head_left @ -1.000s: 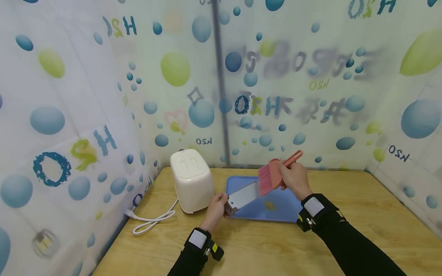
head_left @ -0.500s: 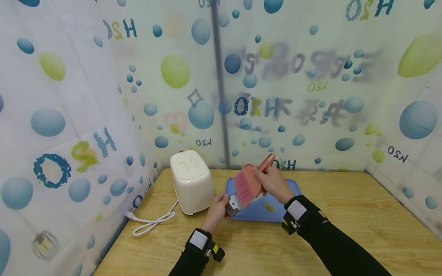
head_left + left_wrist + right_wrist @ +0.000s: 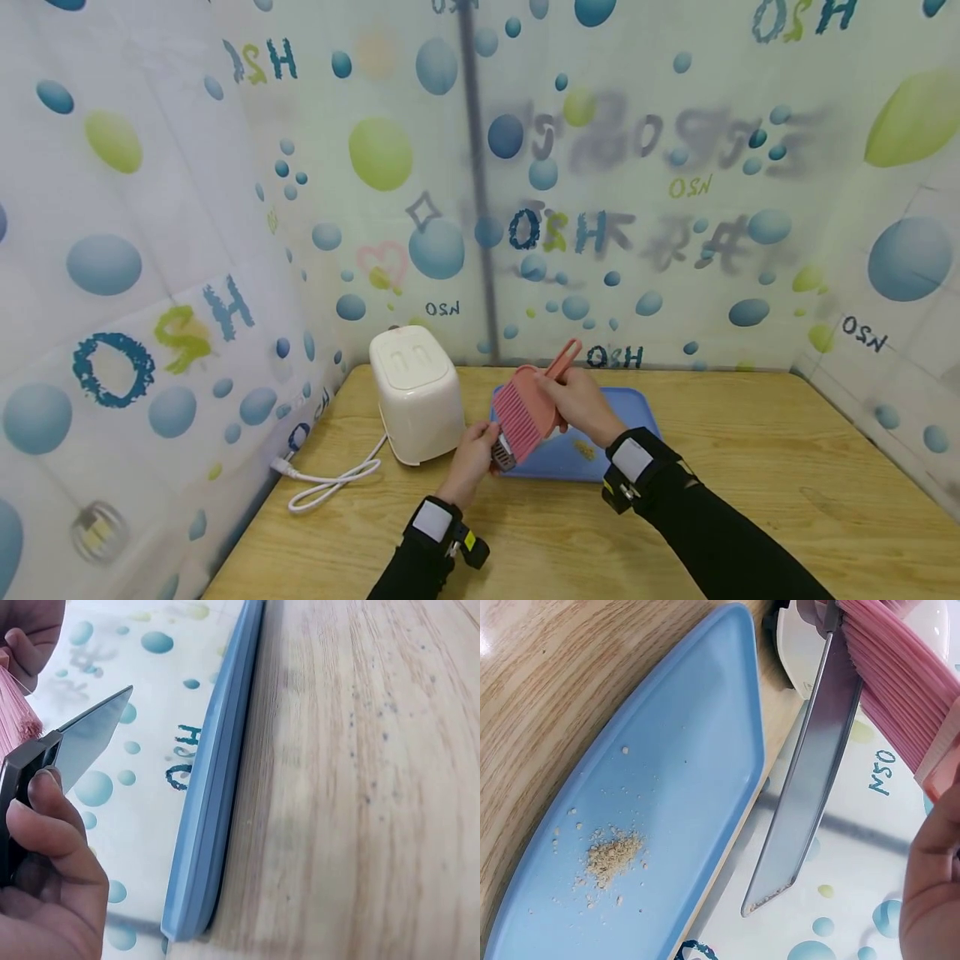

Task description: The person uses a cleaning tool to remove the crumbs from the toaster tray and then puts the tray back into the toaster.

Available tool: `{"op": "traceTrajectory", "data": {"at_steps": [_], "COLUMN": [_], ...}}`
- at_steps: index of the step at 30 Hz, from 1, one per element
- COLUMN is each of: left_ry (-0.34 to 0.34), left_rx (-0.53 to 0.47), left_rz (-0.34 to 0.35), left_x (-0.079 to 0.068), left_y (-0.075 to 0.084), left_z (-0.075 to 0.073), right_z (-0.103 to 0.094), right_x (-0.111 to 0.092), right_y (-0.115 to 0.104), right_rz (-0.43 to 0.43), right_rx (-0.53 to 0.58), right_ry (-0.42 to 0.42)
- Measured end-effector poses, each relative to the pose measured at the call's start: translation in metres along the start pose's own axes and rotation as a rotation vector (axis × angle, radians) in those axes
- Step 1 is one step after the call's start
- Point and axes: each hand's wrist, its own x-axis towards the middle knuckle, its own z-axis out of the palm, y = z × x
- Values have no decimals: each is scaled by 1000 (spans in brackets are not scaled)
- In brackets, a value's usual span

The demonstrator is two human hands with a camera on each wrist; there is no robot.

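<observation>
Lt wood tbl (image 3: pixel 757 475), spotted wht walls (image 3: pixel 637 183)

Behind the grips of the left hand (image 3: pixel 468 462) and right hand (image 3: pixel 588 404), black straps (image 3: pixel 656 450) with pale rectangular patches (image 3: pixel 632 459) are worn; small black blocks (image 3: pixel 477 553), marked in yellow, are attached. Farther back, black sleeves (image 3: pixel 720 533) are worn.

This looks like a small curtained recording booth: pale, bubble-printed curtains (image 3: pixel 675 317) with H2O lettering (image 3: pixel 525 229) hang left, right and behind a wood-grain worktop (image 3: pixel 720 475), and the person at it wears strapped-on wrist cameras (image 3: pixel 474 551). The things here are kitchen ones: a white toaster (image 3: pixel 422 408) with its cord (image 3: pixel 330 481), a blue tray (image 3: pixel 630 412) with crumbs (image 3: pixel 613 856), a pink brush (image 3: pixel 528 410). What room lies beyond the curtains cannot be told.
</observation>
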Motion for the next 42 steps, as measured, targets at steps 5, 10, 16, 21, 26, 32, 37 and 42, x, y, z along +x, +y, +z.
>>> {"op": "traceTrajectory", "data": {"at_steps": [5, 10, 16, 21, 26, 32, 37, 42], "left_ry": [-1, -5, -10, -10, -1, -6, -10, -3], "left_rx": [-7, -20, -29, -21, -9, -7, -14, -18], "left_rz": [-10, -12, -7, 4, -3, -8, -8, -12], "left_x": [-2, -3, -3, -2, -4, -2, -2, -3], "left_y": [0, 1, 3, 2, 3, -1, -1, 0], "left_z": [0, 1, 0, 0, 1, 0, 0, 0], "right_z": [1, 1, 0, -2, -5, -12, -18, -23], "right_x": [1, 2, 2, 2, 2, 2, 1, 1], "right_y": [2, 3, 3, 3, 5, 11, 13, 14], "right_rz": [2, 18, 10, 17, 20, 20, 23, 15], "right_rx": [-24, -49, -48, -45, -51, -63, -62, -69], "right_ry": [9, 10, 13, 14, 23, 47, 63, 84]}}
